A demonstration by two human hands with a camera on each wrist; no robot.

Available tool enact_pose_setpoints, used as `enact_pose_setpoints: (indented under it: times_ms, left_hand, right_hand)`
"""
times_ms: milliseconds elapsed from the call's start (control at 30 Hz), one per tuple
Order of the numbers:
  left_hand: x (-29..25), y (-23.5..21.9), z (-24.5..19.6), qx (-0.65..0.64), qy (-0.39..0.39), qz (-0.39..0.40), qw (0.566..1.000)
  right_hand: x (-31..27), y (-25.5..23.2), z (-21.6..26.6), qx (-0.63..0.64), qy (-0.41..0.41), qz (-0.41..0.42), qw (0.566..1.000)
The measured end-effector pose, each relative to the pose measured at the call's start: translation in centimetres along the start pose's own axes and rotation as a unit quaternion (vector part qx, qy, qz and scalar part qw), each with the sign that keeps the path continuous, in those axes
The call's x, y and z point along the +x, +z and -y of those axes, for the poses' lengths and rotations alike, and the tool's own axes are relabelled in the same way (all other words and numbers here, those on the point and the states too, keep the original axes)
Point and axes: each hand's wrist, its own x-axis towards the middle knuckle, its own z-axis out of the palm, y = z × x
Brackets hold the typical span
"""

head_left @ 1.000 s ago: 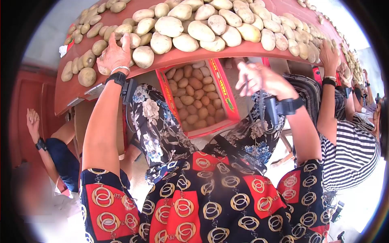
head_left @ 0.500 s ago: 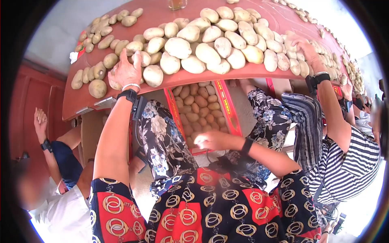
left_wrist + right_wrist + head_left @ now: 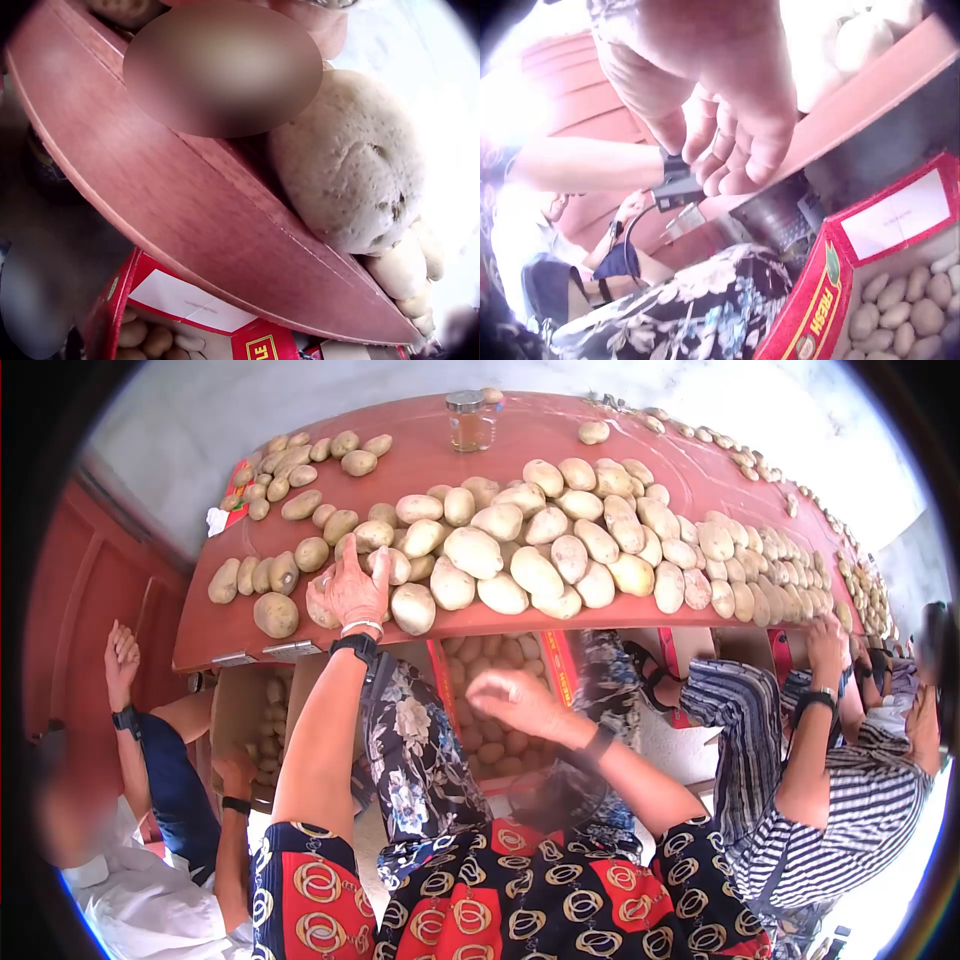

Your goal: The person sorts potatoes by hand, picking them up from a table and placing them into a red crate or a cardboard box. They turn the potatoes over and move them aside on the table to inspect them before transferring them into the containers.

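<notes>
Pale potatoes lie piled along the front of a red table. My left hand rests at the near edge among them, index finger and thumb spread apart, with a potato partly under its outer side. A large potato stands close by in the left wrist view, where a blur hides part of the hand area. Over a red-edged box of potatoes, below the table edge, hangs my right hand. The right wrist view shows that hand with loosely bent fingers and nothing in them.
A lidded glass jar stands at the back of the table. Smaller potato groups lie at the left. A cardboard box sits below left. One person is at the left, another in stripes at the right.
The head view has shifted, showing more of the table's back and the jar. My right hand has moved left from the right side to over the box. My left hand stays among the same potatoes.
</notes>
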Motion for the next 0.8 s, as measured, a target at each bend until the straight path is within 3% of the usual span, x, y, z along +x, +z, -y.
enact_pose_setpoints:
  times_ms: [67,100,167,233,300,367,467,633,800]
  left_hand:
    - [0.2,-0.5,-0.1,0.023,-0.011,0.032,0.999]
    - [0.2,0.4,0.1,0.048,0.0,-0.015,0.999]
    - [0.3,0.9,0.6,0.038,-0.004,-0.008,0.999]
    - [-0.1,0.9,0.7,0.011,0.003,-0.013,1.0]
    - [0.3,0.8,0.7,-0.013,0.015,-0.025,0.999]
    - [0.2,1.1,0.8,0.025,0.011,-0.028,0.999]
    - [0.2,1.0,0.6,0.012,0.013,-0.024,1.0]
    - [0.0,0.5,0.4,-0.001,-0.003,0.0,1.0]
    - [0.2,0.7,0.7,0.031,0.004,-0.023,0.999]
  right_hand:
    - [1.2,-1.1,0.5,-0.023,-0.017,-0.049,0.998]
    - [1.8,-1.9,1.4,-0.032,-0.018,-0.074,0.997]
    - [2.5,-3.5,3.2,-0.101,-0.01,-0.151,0.983]
    - [3.4,-5.4,3.1,-0.142,-0.106,-0.264,0.948]
    - [4.2,-8.0,3.6,-0.259,-0.122,-0.328,0.9]
    - [4.9,-9.8,4.2,-0.368,-0.103,-0.319,0.867]
    - [6.1,-10.5,3.0,-0.423,-0.112,-0.263,0.86]
    - [7.2,-8.7,3.3,-0.565,0.054,-0.163,0.807]
    - [7.6,-9.3,2.6,-0.537,0.02,-0.198,0.82]
